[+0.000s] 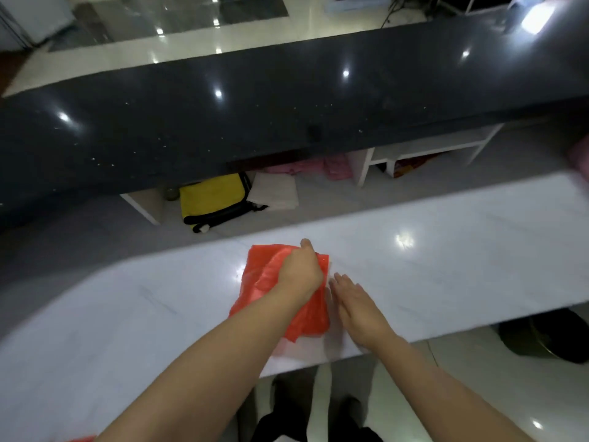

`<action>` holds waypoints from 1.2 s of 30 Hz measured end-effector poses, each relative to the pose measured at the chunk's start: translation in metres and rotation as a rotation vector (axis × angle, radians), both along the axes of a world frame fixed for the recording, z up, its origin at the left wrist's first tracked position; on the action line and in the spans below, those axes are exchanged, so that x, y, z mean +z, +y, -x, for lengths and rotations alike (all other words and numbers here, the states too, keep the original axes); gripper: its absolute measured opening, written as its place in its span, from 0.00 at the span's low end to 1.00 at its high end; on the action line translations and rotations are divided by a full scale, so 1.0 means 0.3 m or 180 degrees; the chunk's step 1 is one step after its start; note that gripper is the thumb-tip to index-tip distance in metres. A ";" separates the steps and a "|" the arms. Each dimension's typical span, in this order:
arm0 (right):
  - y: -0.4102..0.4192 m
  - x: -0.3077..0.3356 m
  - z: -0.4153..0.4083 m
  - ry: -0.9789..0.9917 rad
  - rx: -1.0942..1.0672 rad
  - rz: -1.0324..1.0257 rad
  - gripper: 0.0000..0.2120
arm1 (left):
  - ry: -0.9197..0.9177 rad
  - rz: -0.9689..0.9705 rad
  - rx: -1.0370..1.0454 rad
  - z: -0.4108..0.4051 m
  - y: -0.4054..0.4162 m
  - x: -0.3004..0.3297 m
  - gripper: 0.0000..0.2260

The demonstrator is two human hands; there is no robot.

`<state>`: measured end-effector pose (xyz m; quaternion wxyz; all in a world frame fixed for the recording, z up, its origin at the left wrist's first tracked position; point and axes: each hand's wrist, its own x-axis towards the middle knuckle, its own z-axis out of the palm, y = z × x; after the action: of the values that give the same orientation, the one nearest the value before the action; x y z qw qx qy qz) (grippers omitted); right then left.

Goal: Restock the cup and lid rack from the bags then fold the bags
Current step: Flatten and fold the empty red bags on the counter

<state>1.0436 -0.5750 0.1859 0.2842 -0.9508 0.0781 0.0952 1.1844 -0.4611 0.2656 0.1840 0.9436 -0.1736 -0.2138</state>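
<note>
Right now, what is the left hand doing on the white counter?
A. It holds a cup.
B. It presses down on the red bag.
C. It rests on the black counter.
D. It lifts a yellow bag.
B: the left hand lies on top of the red bag, which is on the white counter, while the right hand is flat beside the bag.

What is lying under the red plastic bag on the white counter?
A pale, whitish sheet shows under the red plastic bag at its near edge, on the white marble counter. The rest is covered by the bag and the left hand.
</note>
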 end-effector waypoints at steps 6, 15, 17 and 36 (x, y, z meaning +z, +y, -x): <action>-0.023 -0.029 0.077 -0.0110 -0.0152 0.0063 0.25 | 0.0118 0.0132 0.0201 0.043 -0.029 -0.146 0.18; 0.021 -0.005 0.057 -0.0042 0.0334 0.0347 0.26 | 0.0243 0.1312 0.0457 -0.001 -0.015 -0.094 0.12; 0.019 0.003 0.040 -0.0006 0.0434 0.0472 0.25 | -0.0016 0.1227 0.0042 -0.022 0.044 -0.068 0.12; 0.094 0.121 -0.198 -0.0211 -0.1504 -0.0782 0.18 | 0.0053 0.0581 0.1078 -0.035 0.387 -0.150 0.33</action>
<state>1.1031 -0.5467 0.2221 0.4143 -0.8672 0.2764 0.0038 1.1949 -0.3451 0.2206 0.3036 0.9369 -0.0295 -0.1709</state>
